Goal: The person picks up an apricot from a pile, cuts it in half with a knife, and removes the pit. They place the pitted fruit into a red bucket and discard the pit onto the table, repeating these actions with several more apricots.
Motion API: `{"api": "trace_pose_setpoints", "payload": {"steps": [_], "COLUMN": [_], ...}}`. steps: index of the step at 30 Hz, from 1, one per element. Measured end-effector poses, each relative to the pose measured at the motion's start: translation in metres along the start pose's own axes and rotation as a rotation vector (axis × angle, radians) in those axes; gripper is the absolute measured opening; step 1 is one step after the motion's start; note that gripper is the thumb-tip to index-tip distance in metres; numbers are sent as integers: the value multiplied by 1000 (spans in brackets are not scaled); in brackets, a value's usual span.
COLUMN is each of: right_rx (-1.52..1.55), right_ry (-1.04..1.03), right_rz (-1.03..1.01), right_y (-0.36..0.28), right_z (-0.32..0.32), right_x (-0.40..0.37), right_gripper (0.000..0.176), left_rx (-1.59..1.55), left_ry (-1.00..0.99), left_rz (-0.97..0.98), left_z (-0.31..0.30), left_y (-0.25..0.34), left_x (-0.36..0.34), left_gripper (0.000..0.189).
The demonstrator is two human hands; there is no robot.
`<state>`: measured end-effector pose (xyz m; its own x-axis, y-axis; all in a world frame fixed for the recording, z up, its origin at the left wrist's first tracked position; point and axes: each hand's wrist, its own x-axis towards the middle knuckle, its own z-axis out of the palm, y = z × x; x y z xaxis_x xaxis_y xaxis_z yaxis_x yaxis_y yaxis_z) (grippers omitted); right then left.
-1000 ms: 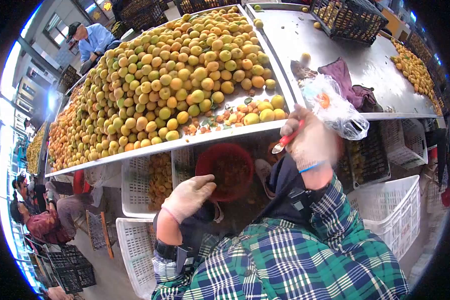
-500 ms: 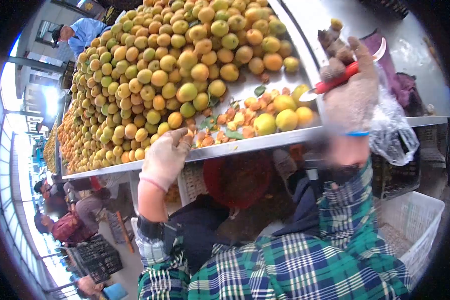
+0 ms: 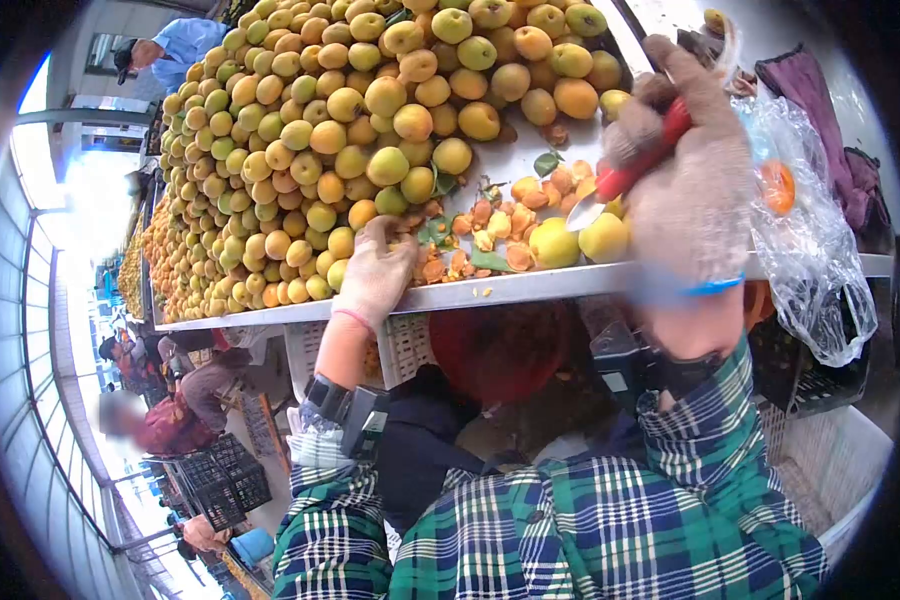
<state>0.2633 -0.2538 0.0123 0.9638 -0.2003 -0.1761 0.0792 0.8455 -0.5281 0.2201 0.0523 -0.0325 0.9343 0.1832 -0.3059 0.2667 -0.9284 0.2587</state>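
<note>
My right hand [image 3: 692,165], in a soiled knit glove, is closed round the red handle of a knife [image 3: 630,172]. Its small silver blade points down and left over the whole apricots [image 3: 554,243] at the table's near edge. At the other end, a pale curved part is blurred. My left hand [image 3: 378,270], also gloved, rests at the table rim with fingers bent by the foot of the apricot pile [image 3: 300,160]; whatever they pinch is hidden. Between my hands lie apricot pieces [image 3: 500,225] and green leaves [image 3: 547,163].
The metal table rim [image 3: 530,282] runs in front of me. To the right hang a clear plastic bag [image 3: 820,290], with an orange piece [image 3: 776,187] beside my wrist, and purple cloth [image 3: 805,110]. Below are a red tub [image 3: 495,350] and white crate [image 3: 840,450]. Other people [image 3: 185,50] are at left.
My right hand has tilted the knife and brought its lower blade left, over the whole apricots. My left hand stays near the rim, slightly further right in view. An orange piece now shows by the bag.
</note>
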Motion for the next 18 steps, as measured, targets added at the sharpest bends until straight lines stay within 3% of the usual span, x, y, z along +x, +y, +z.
{"api": "trace_pose_setpoints", "payload": {"steps": [1, 3, 5, 6, 7, 9, 11, 14, 18], "right_rx": [9, 41, 70, 83, 96, 46, 75, 124, 123], "right_ry": [10, 21, 21, 22, 24, 87, 59, 9, -32], "right_rz": [-23, -108, -202, -205, -207, -246, -197, -131, -113], "right_y": [-8, -24, -31, -35, -38, -36, -32, -29, -34], "right_z": [-2, -4, -6, -10, -9, -10, -11, -11, -18], "right_x": [1, 2, -1, -1, -2, -5, -5, -3, 5], "right_gripper": [19, 19, 21, 22, 24, 25, 25, 24, 23], "left_rx": [-81, -97, -185, -331, -146, 64, 54, 363, 293], "left_ry": [67, 74, -54, -97, 167, 282, 234, 12, 104], "left_rz": [131, 121, 334, 63, 204, 205, 227, 267, 287], "left_z": [5, 9, 10, -2, -4, -22, -27, -16, 1], "left_y": [7, 14, 6, 27, 27, 45, 54, 75, 69], "left_x": [-2, -1, 7, -2, -1, -12, -11, -11, 7], "left_gripper": [54, 44, 30, 28, 28, 28, 31, 34, 21]}}
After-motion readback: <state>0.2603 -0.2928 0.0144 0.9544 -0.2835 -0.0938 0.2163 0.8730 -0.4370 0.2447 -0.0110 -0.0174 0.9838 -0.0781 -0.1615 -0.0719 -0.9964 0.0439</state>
